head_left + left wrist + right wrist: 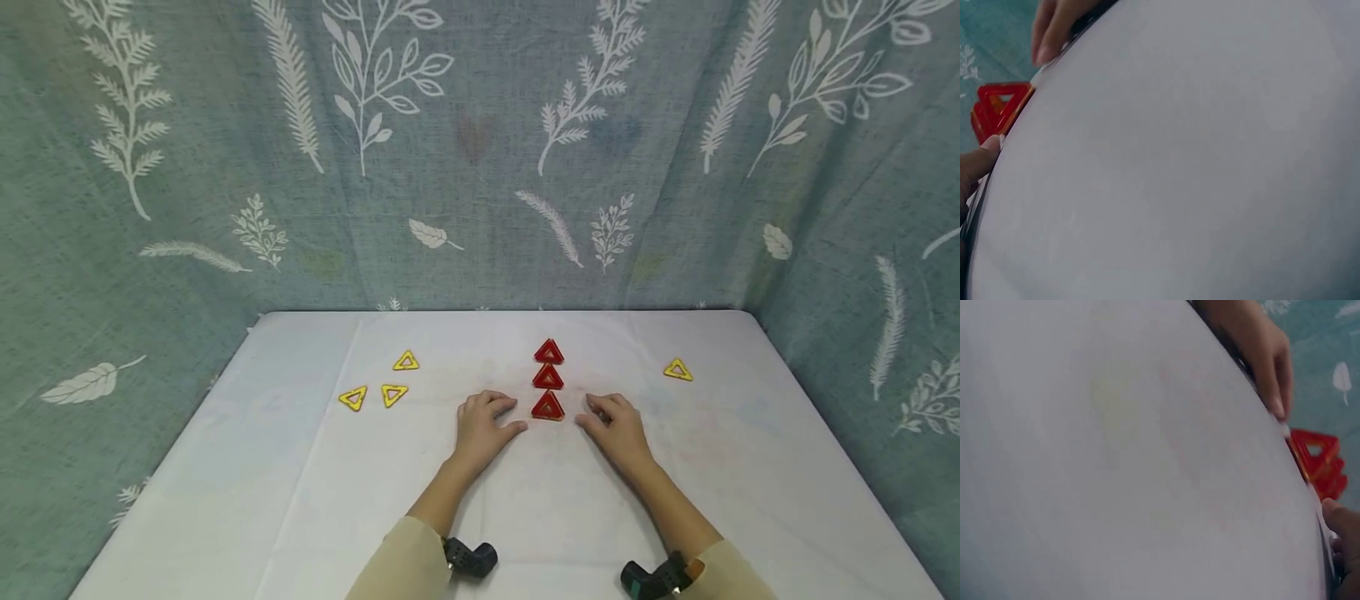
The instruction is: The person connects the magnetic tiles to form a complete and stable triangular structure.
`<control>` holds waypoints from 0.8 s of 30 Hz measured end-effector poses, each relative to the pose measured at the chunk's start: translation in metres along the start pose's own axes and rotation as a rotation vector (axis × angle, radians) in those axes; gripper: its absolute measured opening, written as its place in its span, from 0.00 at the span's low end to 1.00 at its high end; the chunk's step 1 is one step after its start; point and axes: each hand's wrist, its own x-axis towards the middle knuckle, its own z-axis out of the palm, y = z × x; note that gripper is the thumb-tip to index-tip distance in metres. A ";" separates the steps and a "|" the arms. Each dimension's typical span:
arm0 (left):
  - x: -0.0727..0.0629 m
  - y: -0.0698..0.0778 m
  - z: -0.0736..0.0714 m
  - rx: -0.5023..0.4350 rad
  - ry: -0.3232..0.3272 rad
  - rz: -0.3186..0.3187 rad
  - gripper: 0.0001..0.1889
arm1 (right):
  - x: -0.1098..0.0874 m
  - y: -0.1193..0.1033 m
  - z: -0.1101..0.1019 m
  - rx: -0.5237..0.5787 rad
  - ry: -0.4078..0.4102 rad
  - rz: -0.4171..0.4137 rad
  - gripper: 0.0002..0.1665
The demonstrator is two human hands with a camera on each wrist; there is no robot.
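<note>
Triangles [547, 408] in red are sitting in line, the nearest between left hand [483, 427] and right hand [617, 429] — both loosely curved, holding nothing — looking light, stiff, pinchable by outer edges.

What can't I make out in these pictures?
Left wrist view: most of the left hand, cut off by the left edge.
Right wrist view: most of the right hand, cut off by the right edge; fine edges of the red triangles, blurred.
Head view: upper parts of the left sleeve and right sleeve, below the bottom edge.
</note>
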 end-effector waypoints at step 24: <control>-0.029 -0.057 -0.062 0.029 0.077 -0.109 0.22 | 0.003 0.066 -0.079 -0.102 0.044 0.192 0.31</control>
